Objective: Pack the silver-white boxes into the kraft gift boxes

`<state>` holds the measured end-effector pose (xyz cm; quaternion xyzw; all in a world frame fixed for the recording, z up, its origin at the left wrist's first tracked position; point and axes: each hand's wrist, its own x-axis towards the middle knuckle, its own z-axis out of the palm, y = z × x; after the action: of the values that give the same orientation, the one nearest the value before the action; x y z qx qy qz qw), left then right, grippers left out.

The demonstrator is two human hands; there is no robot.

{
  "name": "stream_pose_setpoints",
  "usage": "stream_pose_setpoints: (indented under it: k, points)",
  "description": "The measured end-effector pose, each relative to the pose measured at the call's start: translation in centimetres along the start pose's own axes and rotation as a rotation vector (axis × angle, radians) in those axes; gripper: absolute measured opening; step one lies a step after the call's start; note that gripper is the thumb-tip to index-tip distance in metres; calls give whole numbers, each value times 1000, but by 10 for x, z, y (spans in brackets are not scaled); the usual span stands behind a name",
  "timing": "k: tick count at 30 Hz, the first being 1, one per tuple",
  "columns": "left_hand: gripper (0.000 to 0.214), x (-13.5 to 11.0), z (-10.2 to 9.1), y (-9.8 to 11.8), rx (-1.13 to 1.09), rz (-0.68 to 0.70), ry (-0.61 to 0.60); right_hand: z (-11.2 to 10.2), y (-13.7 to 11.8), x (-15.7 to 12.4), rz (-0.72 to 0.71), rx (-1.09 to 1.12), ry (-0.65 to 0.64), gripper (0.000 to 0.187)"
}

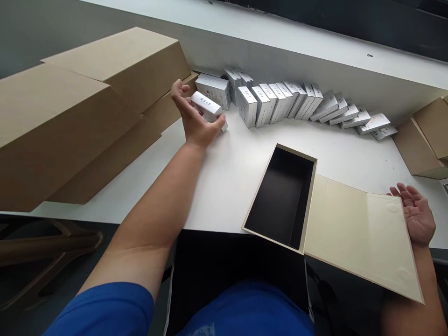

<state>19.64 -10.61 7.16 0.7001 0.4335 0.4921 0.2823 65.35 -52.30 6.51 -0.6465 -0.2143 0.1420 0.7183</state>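
My left hand (198, 119) is closed around a small white carton (206, 105) with dark print, its thumb at the near end and fingers behind. Just beyond it, more white cartons (213, 91) stand against the brown boxes. A gift box (245, 228) with a black inside lies open at the table's front edge, its cream lid (353, 224) folded out to the right. Beside the lid's right edge is my right hand (418, 214), palm up with fingers loosely apart; part of it is behind the lid, and it grips nothing I can see.
A curved row of several white cartons (280, 100) runs along the back, the right-hand ones leaning over. Large brown boxes (87, 107) are stacked at left, and another brown box (423, 140) stands at right. A low wall (280, 60) bounds the white table (217, 186).
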Motion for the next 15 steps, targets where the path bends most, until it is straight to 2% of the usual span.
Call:
stream_pose_setpoints:
  k: [3, 8, 12, 15]
  points:
    - [103, -2, 5, 2, -33, 17, 34, 0, 0, 1, 1, -1, 4, 56]
    - [115, 6, 28, -31, -83, 63, -34, 1, 0, 1, -10, -2, 7, 55]
    - [115, 8, 37, -50, -95, -36, -140, 2, -1, -1, -3, -15, 4, 49]
    - [111, 11, 36, -56, -127, -93, -137, 3, -3, 0, 6, -4, 11, 44]
